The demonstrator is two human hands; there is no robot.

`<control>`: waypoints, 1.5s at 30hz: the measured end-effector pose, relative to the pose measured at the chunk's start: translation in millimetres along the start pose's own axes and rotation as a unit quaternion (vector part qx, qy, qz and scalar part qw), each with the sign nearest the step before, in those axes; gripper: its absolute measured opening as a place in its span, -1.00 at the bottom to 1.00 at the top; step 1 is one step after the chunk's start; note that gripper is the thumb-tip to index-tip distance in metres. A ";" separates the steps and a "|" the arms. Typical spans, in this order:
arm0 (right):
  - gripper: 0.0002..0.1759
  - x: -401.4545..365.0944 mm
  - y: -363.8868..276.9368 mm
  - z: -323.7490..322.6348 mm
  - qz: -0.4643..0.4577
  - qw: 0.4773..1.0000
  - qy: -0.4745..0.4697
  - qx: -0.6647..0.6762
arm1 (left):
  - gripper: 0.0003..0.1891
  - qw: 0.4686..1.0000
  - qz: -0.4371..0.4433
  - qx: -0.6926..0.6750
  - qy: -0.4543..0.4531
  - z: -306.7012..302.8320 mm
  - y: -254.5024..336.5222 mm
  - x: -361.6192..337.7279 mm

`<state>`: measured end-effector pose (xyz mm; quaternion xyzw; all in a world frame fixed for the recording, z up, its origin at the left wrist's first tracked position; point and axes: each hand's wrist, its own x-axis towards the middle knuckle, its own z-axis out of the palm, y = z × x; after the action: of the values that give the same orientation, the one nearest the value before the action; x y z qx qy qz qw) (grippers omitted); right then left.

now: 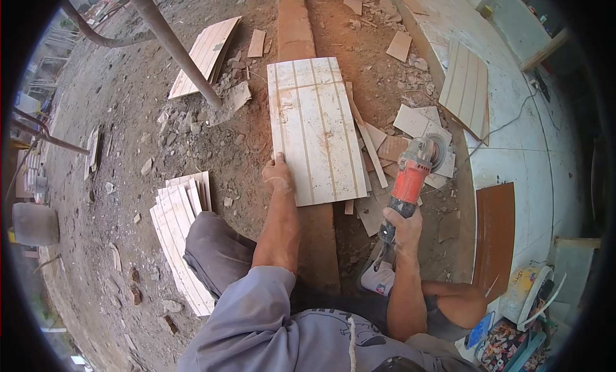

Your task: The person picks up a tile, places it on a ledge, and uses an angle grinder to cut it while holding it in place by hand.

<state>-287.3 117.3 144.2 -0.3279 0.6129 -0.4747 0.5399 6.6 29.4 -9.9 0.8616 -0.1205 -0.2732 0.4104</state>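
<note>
A white tile with brown stripes [317,131] lies across a long board [296,25] on the ground. My left hand [277,172] grips the tile's left edge near its lower corner, fingers on the edge. In my right hand [404,229] is a red and grey angle grinder [409,179], held by its dark rear body with the cord trailing down. The grinder's disc [438,151] points away to the upper right, apart from the tile. Beneath and right of the tile lie broken tile pieces [417,121] and a thin offcut strip [369,141].
Stacked striped tiles [183,211] lie by my left knee, with another stack [205,54] farther up beside a metal pole [173,44]. More tiles [463,89] rest at the right on a pale floor [513,160]. A brown panel [494,234] and a bucket [525,288] stand at right.
</note>
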 end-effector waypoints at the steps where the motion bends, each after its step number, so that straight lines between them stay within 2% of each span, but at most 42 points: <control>1: -0.51 -1.0 0.1 0.2 0.004 1.000 0.001 -0.012 | -0.58 1.000 -0.014 -0.006 -0.001 -0.3 0.1 0.2; 4: -0.51 2.3 9.7 0.2 -0.025 0.999 0.005 -0.038 | -0.57 0.999 -0.030 -0.014 -0.002 2.2 2.2 -0.4; 9: -0.52 1.5 4.6 3.4 -0.018 0.999 -0.008 -0.042 | -0.58 0.996 -0.057 -0.064 -0.017 11.0 8.5 9.4; 11: -0.53 1.8 4.9 4.4 -0.024 0.999 -0.014 -0.047 | -0.60 0.997 -0.054 -0.039 0.023 22.2 2.3 20.6; 14: -0.53 1.5 4.4 10.0 -0.024 0.999 -0.018 -0.042 | -0.61 0.998 -0.062 0.019 0.009 13.3 21.5 13.6; 18: -0.53 3.2 7.1 11.8 -0.021 0.998 -0.010 -0.059 | -0.59 0.995 -0.081 -0.040 -0.030 13.7 33.8 1.8; 20: -0.53 6.6 0.4 15.9 -0.029 0.999 -0.017 -0.041 | -0.55 0.997 -0.069 -0.008 -0.035 8.8 36.3 7.7; 22: -0.51 10.1 -8.5 22.4 -0.007 0.998 -0.050 -0.038 | -0.50 0.996 -0.051 -0.032 -0.061 16.2 22.9 32.0; 24: -0.50 18.7 -13.6 27.4 -0.033 0.997 -0.050 -0.053 | -0.44 0.990 -0.002 0.061 -0.128 18.5 26.0 51.8; 25: -0.49 24.4 -17.1 30.7 -0.058 0.995 -0.046 -0.068 | -0.37 0.979 0.010 0.038 -0.199 11.8 31.1 57.3; 26: -0.49 31.1 -22.4 34.6 -0.059 0.995 -0.044 -0.068 | -0.37 0.979 0.011 0.038 -0.200 16.3 29.2 63.1; 28: -0.47 42.0 -30.8 43.7 -0.042 0.996 -0.051 -0.065 | -0.36 0.969 0.118 -0.004 -0.218 24.7 23.0 65.4; 29: -0.47 48.7 -32.8 47.7 -0.042 0.996 -0.049 -0.066 | -0.36 0.968 0.118 -0.004 -0.220 28.3 16.7 63.6; 31: -0.46 65.0 -35.1 58.5 -0.080 0.991 -0.079 -0.066 | -0.35 0.977 0.127 0.013 -0.170 14.3 34.0 34.7; 34: -0.45 87.9 -32.6 79.3 -0.057 0.989 -0.073 -0.112 | -0.36 0.978 0.117 0.008 -0.174 27.3 22.3 49.4; 36: -0.42 118.6 -20.6 99.1 -0.063 0.991 -0.079 -0.087 | -0.40 0.979 0.133 0.008 -0.153 30.4 16.5 51.0; 38: -0.34 149.6 -16.4 122.1 -0.112 0.970 -0.038 -0.211 | -0.44 0.979 0.153 0.007 -0.132 31.1 17.2 46.7; 39: -0.34 166.6 -14.8 134.0 -0.112 0.972 -0.036 -0.202 | -0.40 0.980 0.145 0.024 -0.136 27.5 20.3 43.0; 41: -0.24 202.0 -15.0 159.9 -0.094 0.942 -0.031 -0.320 | -0.36 0.978 0.146 0.047 -0.139 25.1 22.4 40.1; 42: -0.24 217.7 -14.7 173.2 -0.092 0.946 -0.027 -0.309 | -0.36 0.978 0.152 0.049 -0.134 25.3 21.2 40.2; 44: -0.16 245.4 -12.7 198.7 -0.129 0.915 -0.028 -0.380 | -0.35 0.976 0.166 0.062 -0.130 27.0 21.5 39.1; 45: -0.16 258.2 -11.5 210.1 -0.122 0.921 -0.025 -0.370 | -0.34 0.976 0.166 0.071 -0.122 25.9 23.4 37.0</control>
<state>-136.4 -170.5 71.6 -0.5878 0.6865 -0.2682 0.3335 22.6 -18.0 -18.9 0.8166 -0.3307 -0.2952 0.3698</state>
